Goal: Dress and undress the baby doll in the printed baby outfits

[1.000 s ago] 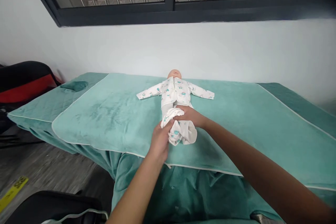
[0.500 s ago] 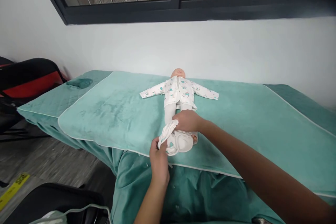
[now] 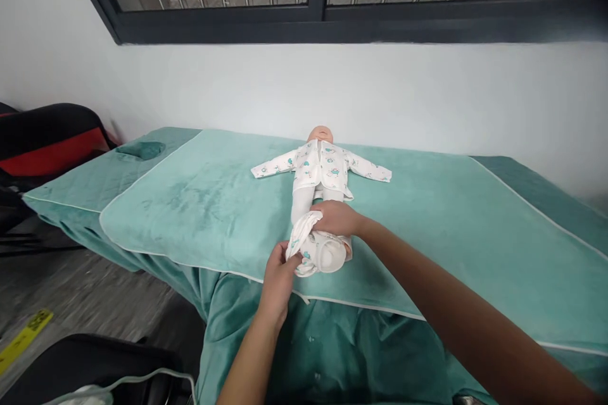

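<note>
A baby doll (image 3: 321, 133) lies on its back, head toward the wall, wearing a white printed jacket (image 3: 319, 168) with both sleeves spread out. Bunched white printed baby pants (image 3: 311, 250) surround its lower legs and feet. My left hand (image 3: 280, 272) pinches the edge of the pants on the near left side. On the upper part of the same cloth, over the doll's shins, my right hand (image 3: 336, 218) is closed; its fingertips are partly hidden by the fabric. The doll's feet are mostly covered by the cloth.
Beneath the doll a light green plush blanket (image 3: 213, 202) covers a bed against the white wall (image 3: 304, 85). A dark-framed window (image 3: 316, 12) is above. Black and red chairs (image 3: 57, 145) stand at left, and a black seat (image 3: 104, 361) with a pale cable is at lower left.
My left hand has shifted slightly left and up with the pants' edge. My right hand keeps its hold. The view has moved a little.
</note>
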Demonstrator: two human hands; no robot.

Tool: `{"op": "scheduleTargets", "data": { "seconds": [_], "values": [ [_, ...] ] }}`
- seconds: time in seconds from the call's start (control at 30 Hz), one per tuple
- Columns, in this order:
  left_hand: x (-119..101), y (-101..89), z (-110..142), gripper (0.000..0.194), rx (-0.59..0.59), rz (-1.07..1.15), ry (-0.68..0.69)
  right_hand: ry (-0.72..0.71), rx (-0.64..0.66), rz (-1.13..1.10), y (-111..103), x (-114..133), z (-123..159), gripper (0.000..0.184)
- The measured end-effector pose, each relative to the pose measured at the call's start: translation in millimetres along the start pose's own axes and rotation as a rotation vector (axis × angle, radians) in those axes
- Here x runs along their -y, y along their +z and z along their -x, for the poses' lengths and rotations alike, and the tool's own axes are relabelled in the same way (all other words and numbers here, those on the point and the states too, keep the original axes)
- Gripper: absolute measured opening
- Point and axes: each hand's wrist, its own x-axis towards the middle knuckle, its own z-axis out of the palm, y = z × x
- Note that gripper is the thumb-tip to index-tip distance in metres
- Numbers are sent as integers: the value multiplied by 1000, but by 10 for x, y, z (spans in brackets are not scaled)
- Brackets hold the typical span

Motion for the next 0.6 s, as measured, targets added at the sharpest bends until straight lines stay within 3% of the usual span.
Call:
{"op": "scheduleTargets", "data": {
  "seconds": [0.17,0.3,0.47,0.6],
  "values": [
    [-79,-71,-225,24,72,-69,82,-6,-70,-179,-3,-32,32,19],
    [-168,-156,-502,19,110,-228,161,-27,-11,-368,-31,-95,64,28],
    [-283,-137,-804,10,68,-344,262,11,127,-540,-101,-189,85,47],
    [-314,-53,-939,10,14,-236,215,29,104,-573,-108,-255,44,45]
  ]
}}
